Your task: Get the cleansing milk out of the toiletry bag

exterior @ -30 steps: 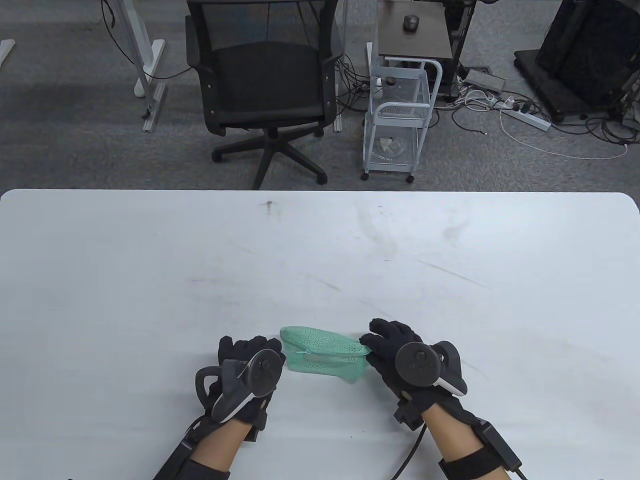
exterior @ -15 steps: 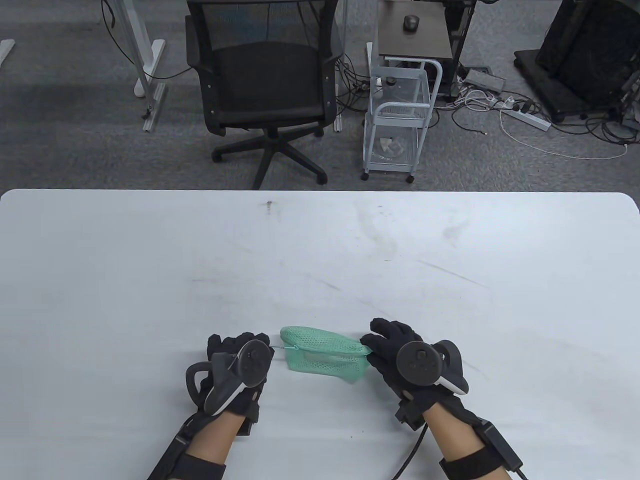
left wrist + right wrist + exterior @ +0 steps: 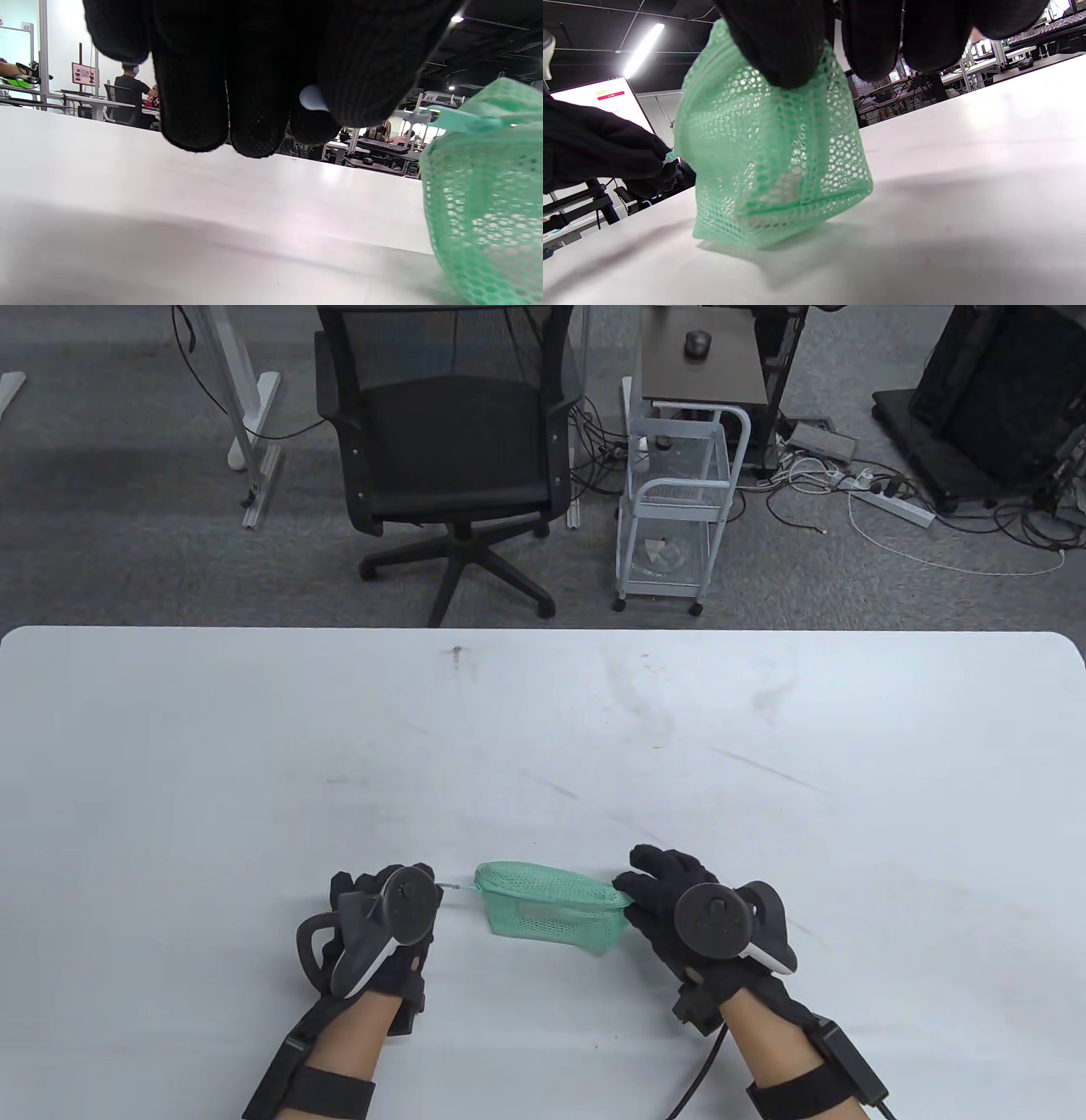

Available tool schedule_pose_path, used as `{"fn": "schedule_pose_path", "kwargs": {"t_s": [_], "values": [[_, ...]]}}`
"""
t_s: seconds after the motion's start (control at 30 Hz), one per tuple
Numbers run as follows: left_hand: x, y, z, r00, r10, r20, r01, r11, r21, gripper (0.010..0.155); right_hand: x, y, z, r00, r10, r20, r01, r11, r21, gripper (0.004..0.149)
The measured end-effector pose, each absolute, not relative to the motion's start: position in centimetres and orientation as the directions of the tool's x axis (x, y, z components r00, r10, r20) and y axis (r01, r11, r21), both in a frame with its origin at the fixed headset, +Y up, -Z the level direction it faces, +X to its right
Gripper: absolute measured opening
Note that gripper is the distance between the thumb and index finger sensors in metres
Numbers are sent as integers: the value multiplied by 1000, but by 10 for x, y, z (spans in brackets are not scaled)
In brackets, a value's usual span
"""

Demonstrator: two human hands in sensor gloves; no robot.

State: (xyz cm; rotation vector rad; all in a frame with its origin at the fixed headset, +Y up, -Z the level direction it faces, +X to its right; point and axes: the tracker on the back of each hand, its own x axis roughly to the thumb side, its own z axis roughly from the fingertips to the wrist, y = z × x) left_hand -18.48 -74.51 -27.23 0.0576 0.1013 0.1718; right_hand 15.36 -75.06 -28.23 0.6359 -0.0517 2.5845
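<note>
A green mesh toiletry bag (image 3: 551,908) stands on the white table (image 3: 543,746) near the front edge. It also shows in the left wrist view (image 3: 483,203) and the right wrist view (image 3: 772,169). My right hand (image 3: 653,891) pinches the bag's right top end. My left hand (image 3: 399,895) pinches the zipper pull (image 3: 454,887), drawn out past the bag's left end; the pull also shows in the left wrist view (image 3: 312,98). A pale object (image 3: 543,911) shows faintly through the mesh; I cannot tell what it is.
An office chair (image 3: 450,449) and a small white trolley (image 3: 679,509) stand on the floor beyond the table's far edge. Cables (image 3: 933,517) lie on the floor at the back right.
My left hand has moved left with the zipper pull, away from the bag's left end. My right hand has kept hold of the bag's right end and has not moved.
</note>
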Motion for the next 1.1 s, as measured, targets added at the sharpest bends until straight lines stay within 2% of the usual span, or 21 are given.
{"fn": "schedule_pose_path", "kwargs": {"t_s": [0.5,0.87,1.1], "values": [[-191,-749,-277,976,176,-129,-173,984,30,41,150,-752,-281,-778,418,469,-434,-897,79,39],[-195,-742,-273,966,227,-120,-221,973,66,50,151,-753,-279,-775,429,465,-441,-893,89,43],[-186,-739,-269,951,305,-46,-302,951,68,58,149,-754,-278,-764,437,475,-446,-889,102,52]]}}
